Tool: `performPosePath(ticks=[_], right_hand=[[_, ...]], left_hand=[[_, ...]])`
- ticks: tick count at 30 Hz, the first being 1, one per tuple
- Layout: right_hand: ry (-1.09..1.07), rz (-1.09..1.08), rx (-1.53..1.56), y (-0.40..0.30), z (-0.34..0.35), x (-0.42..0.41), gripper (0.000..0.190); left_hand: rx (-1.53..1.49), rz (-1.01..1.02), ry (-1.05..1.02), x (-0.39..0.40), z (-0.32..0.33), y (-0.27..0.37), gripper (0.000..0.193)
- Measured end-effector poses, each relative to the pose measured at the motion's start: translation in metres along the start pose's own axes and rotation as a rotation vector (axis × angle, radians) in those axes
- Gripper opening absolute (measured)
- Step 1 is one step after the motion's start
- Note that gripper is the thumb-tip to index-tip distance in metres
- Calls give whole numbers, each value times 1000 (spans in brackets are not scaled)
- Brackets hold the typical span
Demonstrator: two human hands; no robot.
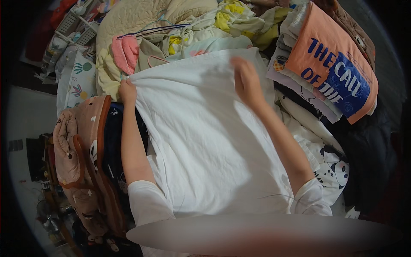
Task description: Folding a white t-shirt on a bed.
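Note:
A large piece of plain white fabric (192,135) spreads in front of me, creased lengthwise and gathered at its far left corner. My left hand (128,91) pinches that corner, and folds fan out from the grip. Over the far right part of the fabric is my right hand (248,83), fingers bent and blurred, casting a shadow on the white surface. Whether its fingers touch or hold anything is not clear. The fabric's near end runs down to a blurred patch at the bottom of the view.
Folded brown blankets with panda faces (86,151) are stacked at left. An orange printed cloth (334,64) tops a folded pile at right, above white panda-print fabric (334,170). Beyond lie a pink cloth (126,53), a dark-blue hanger (154,31) and a cream quilt (128,19).

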State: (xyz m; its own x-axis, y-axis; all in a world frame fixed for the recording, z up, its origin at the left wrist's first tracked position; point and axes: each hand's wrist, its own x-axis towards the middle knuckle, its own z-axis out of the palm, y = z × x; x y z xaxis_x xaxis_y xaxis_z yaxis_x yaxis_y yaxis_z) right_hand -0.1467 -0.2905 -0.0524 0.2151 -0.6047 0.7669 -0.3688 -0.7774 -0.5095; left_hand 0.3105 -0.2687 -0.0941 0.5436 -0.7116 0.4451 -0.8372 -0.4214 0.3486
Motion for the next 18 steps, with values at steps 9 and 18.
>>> performPosePath(ticks=[9,18], right_hand=[[67,1213,-246,170,-3,47,40],[-195,1400,-158,153,17,35,60]], left_hand=[[-44,-34,-30,-1,4,29,32],[-65,-70,6,-6,-10,11,34]])
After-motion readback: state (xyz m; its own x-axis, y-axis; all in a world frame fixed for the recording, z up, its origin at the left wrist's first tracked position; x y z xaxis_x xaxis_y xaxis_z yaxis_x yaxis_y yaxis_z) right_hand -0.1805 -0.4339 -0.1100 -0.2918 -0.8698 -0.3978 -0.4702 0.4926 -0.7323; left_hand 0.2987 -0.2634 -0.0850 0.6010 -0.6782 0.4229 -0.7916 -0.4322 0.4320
